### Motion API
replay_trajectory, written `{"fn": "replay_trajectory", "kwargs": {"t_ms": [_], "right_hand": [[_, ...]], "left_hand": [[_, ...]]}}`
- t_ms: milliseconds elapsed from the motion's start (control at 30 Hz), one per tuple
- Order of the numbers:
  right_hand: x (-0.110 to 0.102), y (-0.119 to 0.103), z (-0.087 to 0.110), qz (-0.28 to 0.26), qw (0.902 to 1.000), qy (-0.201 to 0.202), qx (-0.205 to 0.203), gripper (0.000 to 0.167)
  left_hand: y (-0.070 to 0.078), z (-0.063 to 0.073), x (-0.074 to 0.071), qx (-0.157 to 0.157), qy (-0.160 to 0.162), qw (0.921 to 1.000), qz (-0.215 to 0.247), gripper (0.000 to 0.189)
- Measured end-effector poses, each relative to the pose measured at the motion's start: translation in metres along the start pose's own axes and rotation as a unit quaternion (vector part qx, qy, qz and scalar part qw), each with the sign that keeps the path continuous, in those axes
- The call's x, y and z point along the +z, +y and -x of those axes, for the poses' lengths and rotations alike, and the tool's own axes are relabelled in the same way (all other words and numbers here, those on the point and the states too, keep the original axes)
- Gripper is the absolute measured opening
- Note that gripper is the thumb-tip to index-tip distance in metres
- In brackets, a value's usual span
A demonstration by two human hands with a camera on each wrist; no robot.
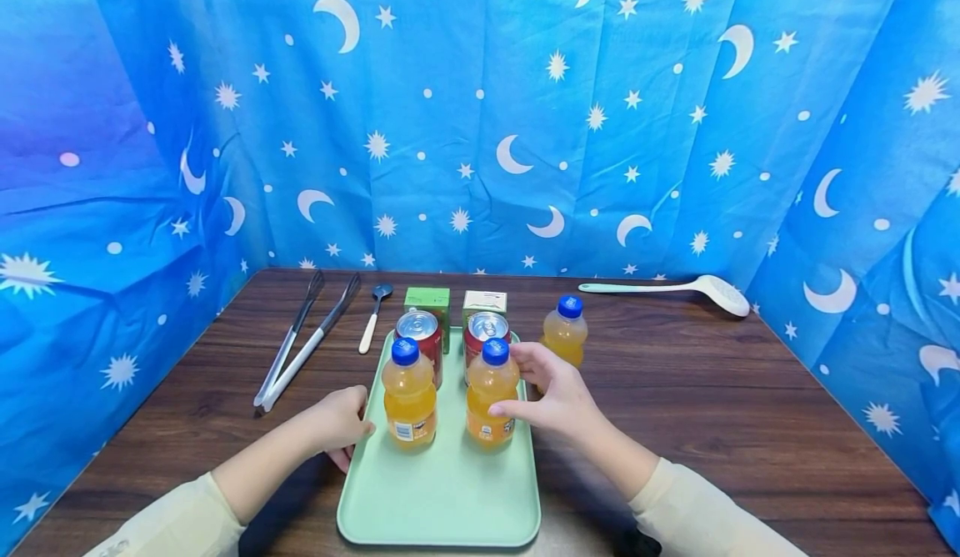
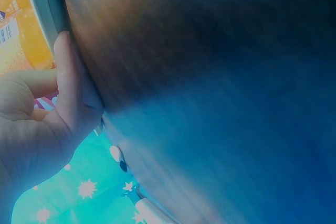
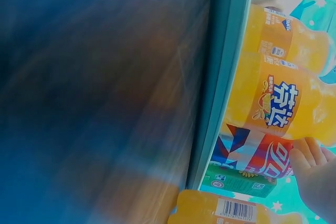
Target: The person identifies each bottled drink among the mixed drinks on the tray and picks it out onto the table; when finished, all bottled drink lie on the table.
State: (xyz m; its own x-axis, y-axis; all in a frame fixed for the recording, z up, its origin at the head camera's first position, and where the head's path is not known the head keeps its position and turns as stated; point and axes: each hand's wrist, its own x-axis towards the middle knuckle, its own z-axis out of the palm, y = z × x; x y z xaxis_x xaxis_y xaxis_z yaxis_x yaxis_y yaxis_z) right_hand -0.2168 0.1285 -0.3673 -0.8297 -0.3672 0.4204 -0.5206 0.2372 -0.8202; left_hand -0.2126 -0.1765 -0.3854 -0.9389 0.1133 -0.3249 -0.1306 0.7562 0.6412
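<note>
My left hand (image 1: 339,422) grips the left rim of a light green tray (image 1: 438,503), thumb at the edge and fingers curled beneath. With my right hand (image 1: 558,394) I hold an orange soda bottle (image 1: 492,394) on the tray's right side, thumb across its front and fingers behind. Left of it stands a matching bottle (image 1: 409,398), upright and blue-capped. Behind the bottles are two red soda cans, a left can (image 1: 417,323) and a right can (image 1: 487,326). A green carton (image 1: 427,297) and a white-topped carton (image 1: 485,299) stand farthest back, partly hidden.
Off the tray to the right stands a third orange soda bottle (image 1: 566,332). Metal tongs (image 1: 307,344) and a small spoon (image 1: 371,323) lie left. A white slotted spoon (image 1: 720,294) lies at the back right. Blue star-patterned cloth (image 1: 480,123) hangs around the table.
</note>
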Motion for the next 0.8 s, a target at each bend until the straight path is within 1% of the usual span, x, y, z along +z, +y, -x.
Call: {"fn": "replay_trajectory", "kwargs": {"t_ms": [200, 333, 567, 800], "right_hand": [[0.0019, 0.001, -0.0003, 0.009, 1.0, 0.005, 0.001, 0.061], [0.0035, 0.0001, -0.0013, 0.0, 1.0, 0.001, -0.001, 0.061], [0.0054, -0.0016, -0.0017, -0.005, 0.9997, -0.002, 0.025, 0.062], [0.0073, -0.0035, -0.0034, -0.012, 0.9996, -0.004, 0.026, 0.063]], "left_hand": [[0.001, 0.001, -0.0005, 0.0, 0.0, 1.0, 0.004, 0.01], [0.0007, 0.0008, -0.0005, 0.001, 0.001, 1.0, 0.003, 0.01], [0.0005, 0.0012, -0.0002, 0.001, 0.001, 1.0, 0.007, 0.01], [0.0008, 0.0025, 0.0, 0.004, 0.002, 0.9999, 0.013, 0.01]]}}
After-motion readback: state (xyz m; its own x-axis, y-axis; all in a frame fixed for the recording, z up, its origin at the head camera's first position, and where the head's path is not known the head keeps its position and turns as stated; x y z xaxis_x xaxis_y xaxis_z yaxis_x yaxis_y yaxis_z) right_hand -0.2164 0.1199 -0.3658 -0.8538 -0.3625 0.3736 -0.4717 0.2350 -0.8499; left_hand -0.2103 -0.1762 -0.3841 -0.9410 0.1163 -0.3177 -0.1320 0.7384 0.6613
